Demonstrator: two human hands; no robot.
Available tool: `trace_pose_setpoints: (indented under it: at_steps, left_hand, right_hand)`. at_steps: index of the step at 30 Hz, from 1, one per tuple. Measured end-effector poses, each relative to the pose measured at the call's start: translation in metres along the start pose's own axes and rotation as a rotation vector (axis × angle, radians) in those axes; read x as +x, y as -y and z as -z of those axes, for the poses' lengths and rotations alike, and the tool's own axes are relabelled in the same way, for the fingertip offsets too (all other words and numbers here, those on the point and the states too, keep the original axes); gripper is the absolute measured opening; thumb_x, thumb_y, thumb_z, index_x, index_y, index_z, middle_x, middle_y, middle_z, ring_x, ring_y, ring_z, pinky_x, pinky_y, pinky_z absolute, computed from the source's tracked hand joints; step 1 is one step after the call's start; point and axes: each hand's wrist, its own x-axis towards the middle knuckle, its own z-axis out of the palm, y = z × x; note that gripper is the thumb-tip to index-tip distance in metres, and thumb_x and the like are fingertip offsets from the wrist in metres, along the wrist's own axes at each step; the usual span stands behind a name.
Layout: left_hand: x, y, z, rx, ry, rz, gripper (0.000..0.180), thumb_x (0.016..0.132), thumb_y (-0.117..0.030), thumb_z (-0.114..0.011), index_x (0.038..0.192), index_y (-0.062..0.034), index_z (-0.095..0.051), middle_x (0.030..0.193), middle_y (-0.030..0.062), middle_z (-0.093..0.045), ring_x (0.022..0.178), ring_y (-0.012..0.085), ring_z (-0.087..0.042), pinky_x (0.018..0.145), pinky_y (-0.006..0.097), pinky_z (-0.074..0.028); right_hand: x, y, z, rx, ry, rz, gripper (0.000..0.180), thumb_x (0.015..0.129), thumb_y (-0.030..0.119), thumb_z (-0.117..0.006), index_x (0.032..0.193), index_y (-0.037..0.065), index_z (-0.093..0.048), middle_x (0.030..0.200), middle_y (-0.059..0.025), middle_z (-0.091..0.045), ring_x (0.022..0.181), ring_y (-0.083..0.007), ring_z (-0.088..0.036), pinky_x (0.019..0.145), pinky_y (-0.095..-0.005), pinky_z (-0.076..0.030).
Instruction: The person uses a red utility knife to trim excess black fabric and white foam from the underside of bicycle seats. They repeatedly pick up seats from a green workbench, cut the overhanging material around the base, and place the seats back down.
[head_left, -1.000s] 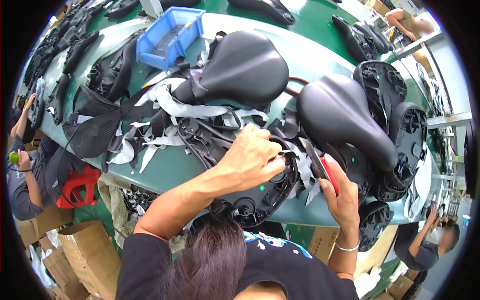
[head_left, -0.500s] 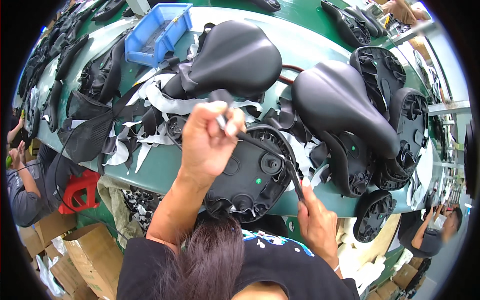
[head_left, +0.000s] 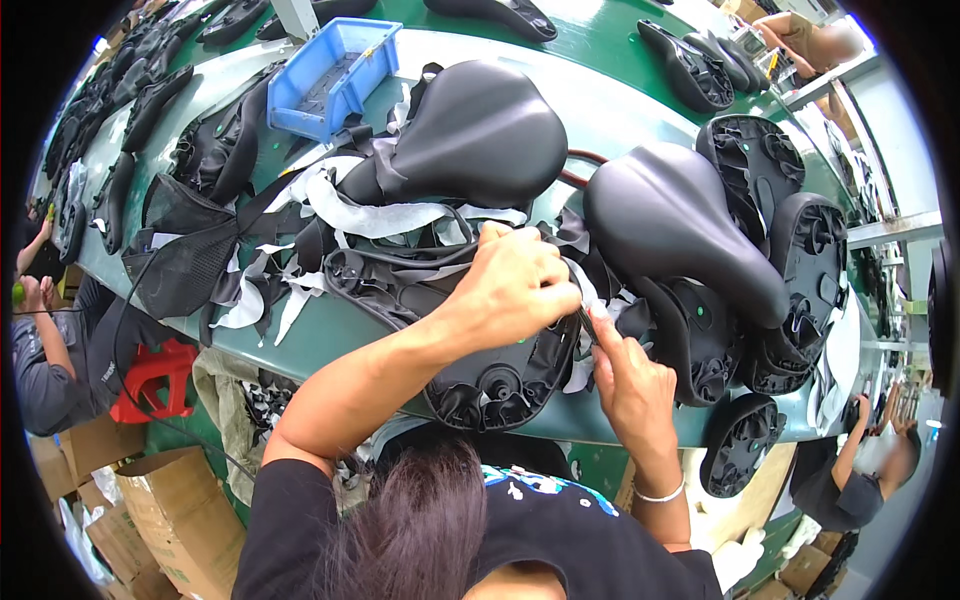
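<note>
An upturned black bicycle saddle (head_left: 500, 385), its ribbed underside facing me, lies at the table's near edge. My left hand (head_left: 520, 280) is closed over its far right rim, back of the hand up; what its fingers grip is hidden. Just right of it, my right hand (head_left: 638, 385) is closed with the index finger pointing forward. A thin black strip (head_left: 588, 322) runs from its fingertips toward the left fist. Beyond my hands lie two saddles with smooth tops up, one at the left (head_left: 490, 125) and one at the right (head_left: 680, 215).
Black and white scraps (head_left: 370, 215) litter the table around the saddles. A blue bin (head_left: 335, 80) stands at the far left, and more upturned saddles (head_left: 805, 260) crowd the right. Cardboard boxes (head_left: 180, 515) and a red stool (head_left: 160, 380) are on the floor. Other people sit at both sides.
My left hand has come down and to the right, from raised above the saddle to its rim beside my right hand. The black strip, stretched between the hands before, now shows only briefly.
</note>
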Motion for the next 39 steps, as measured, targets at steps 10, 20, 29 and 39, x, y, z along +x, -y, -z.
trace_pose_setpoints:
  at_steps: [10,20,29,39]
  left_hand:
    - [0.009,0.001,0.010,-1.550,-0.450,0.058,0.030,0.087,-0.021,-0.060,0.062,-0.0077,-0.049,0.078,0.0062,-0.048,0.087,0.0188,-0.051,0.086,0.033,-0.039]
    - [-0.016,0.002,0.030,0.718,0.088,-0.176,0.025,0.062,-0.029,-0.077,0.071,-0.0069,-0.068,0.072,0.0038,-0.055,0.092,0.0224,-0.047,0.084,0.040,-0.030]
    - [-0.002,0.030,0.017,-0.227,-0.515,0.344,0.018,0.076,-0.014,-0.068,0.084,0.0020,-0.068,0.109,0.0094,-0.056,0.106,0.0242,-0.049,0.088,0.034,-0.043]
    - [-0.036,0.010,0.022,-0.748,-0.213,0.412,0.036,0.095,-0.031,-0.046,0.082,-0.0015,-0.061,0.068,0.0022,-0.049,0.065,0.0133,-0.049,0.068,0.028,-0.040]
  right_hand:
    - [-0.035,0.052,0.014,0.099,0.218,-0.292,0.056,0.087,0.014,-0.057,0.139,0.004,-0.040,0.066,-0.0175,-0.062,0.050,-0.0365,-0.058,0.047,-0.0480,-0.041]
    - [0.012,-0.001,0.048,-0.184,0.147,-0.024,0.047,0.086,0.016,-0.060,0.132,0.026,-0.054,0.058,-0.0063,-0.052,0.044,-0.0261,-0.053,0.044,-0.0405,-0.039]
    - [-0.009,0.028,0.057,-0.273,0.227,-0.090,0.046,0.085,0.019,-0.061,0.130,0.021,-0.055,0.056,-0.0099,-0.055,0.044,-0.0283,-0.056,0.044,-0.0410,-0.039]
    - [0.068,-0.010,0.060,-0.255,0.329,0.372,0.041,0.084,0.018,-0.061,0.125,0.024,-0.060,0.060,-0.0067,-0.054,0.051,-0.0261,-0.055,0.050,-0.0389,-0.040]
